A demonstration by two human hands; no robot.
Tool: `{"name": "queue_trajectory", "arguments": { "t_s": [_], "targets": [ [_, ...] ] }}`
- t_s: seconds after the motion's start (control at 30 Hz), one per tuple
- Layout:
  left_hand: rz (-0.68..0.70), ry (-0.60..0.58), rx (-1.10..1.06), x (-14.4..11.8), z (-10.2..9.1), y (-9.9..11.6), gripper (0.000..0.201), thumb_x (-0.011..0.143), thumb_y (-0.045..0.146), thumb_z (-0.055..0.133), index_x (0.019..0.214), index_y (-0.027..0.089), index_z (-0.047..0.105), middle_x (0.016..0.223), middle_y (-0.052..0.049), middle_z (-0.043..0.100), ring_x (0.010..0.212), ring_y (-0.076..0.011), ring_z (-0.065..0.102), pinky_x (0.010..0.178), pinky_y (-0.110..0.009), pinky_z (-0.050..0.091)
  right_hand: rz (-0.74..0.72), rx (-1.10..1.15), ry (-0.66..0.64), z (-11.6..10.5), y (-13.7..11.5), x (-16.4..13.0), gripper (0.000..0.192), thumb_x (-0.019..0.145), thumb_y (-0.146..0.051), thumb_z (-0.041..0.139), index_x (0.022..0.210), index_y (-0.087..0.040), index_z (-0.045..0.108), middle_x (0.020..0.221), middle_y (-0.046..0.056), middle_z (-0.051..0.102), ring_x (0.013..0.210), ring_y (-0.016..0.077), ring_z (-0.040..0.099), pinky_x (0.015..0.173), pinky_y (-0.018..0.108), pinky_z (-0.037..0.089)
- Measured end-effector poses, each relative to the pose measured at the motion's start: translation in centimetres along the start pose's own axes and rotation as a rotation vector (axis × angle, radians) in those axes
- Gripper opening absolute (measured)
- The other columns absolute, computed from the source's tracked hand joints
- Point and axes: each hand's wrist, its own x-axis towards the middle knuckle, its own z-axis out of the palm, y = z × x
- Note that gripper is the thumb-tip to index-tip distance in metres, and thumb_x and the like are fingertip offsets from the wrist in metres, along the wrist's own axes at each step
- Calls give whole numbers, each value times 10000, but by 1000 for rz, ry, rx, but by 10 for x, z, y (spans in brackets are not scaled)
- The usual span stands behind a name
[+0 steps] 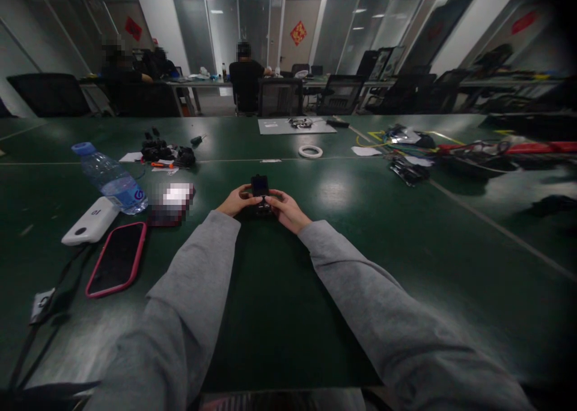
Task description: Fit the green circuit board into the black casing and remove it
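Both arms stretch forward over the green table, in grey sleeves. Between my two hands is a small black device (260,186) with a dark square screen tilted up at its top and a few pale marks below. My left hand (237,200) grips its left side, thumb across the front. On the other side my right hand (290,211) holds it too, with the thumb on the lower front and the fingers behind. The device is close to the tabletop; whether it touches the table I cannot tell. The fingers hide its edges and back.
Left of my arms are a water bottle (110,179), a white power bank (92,222) with a cable and a red-cased phone (118,259). Farther off lie black parts (166,152), a white ring (310,152) and tangled cables (473,155). People sit beyond.
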Motion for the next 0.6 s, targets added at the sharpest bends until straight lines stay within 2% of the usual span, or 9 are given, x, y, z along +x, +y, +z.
{"name": "queue_trajectory", "arguments": {
  "t_s": [0.6],
  "targets": [
    [4, 50, -5, 1, -1, -3, 843, 537, 351, 899, 1279, 147, 557, 930, -80, 682, 858, -201, 653, 880, -402, 474, -27, -41, -26, -3, 4, 3, 633, 598, -246, 882, 1125, -206, 534, 961, 1, 643, 841, 101, 627, 795, 231, 532]
  ]
}}
